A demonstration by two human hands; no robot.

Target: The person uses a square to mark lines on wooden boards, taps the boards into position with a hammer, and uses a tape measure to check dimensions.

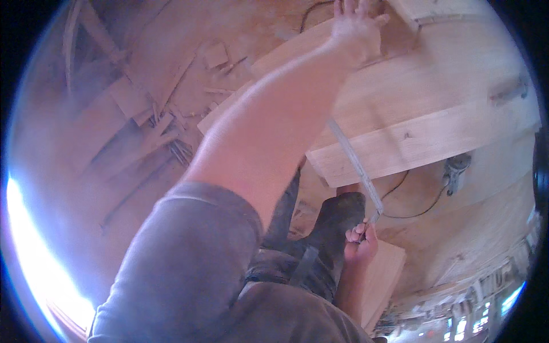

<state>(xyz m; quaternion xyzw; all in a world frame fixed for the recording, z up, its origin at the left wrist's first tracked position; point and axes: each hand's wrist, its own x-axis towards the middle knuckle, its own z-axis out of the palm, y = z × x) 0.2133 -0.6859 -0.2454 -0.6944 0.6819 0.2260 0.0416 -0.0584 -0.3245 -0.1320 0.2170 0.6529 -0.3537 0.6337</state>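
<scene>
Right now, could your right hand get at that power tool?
Probably not while occupied: the right hand grips a long strip, though only a cord seems to lie between it and the power tool.

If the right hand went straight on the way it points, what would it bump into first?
Apart from the pale strip it holds, the right hand would probably meet the near edge of the wooden plank, though depth is unclear here.

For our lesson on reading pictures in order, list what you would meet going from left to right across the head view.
Bright patch → flat wood scrap → small square piece of wood → right hand, holding a pale strip → power tool with a cord.
</scene>
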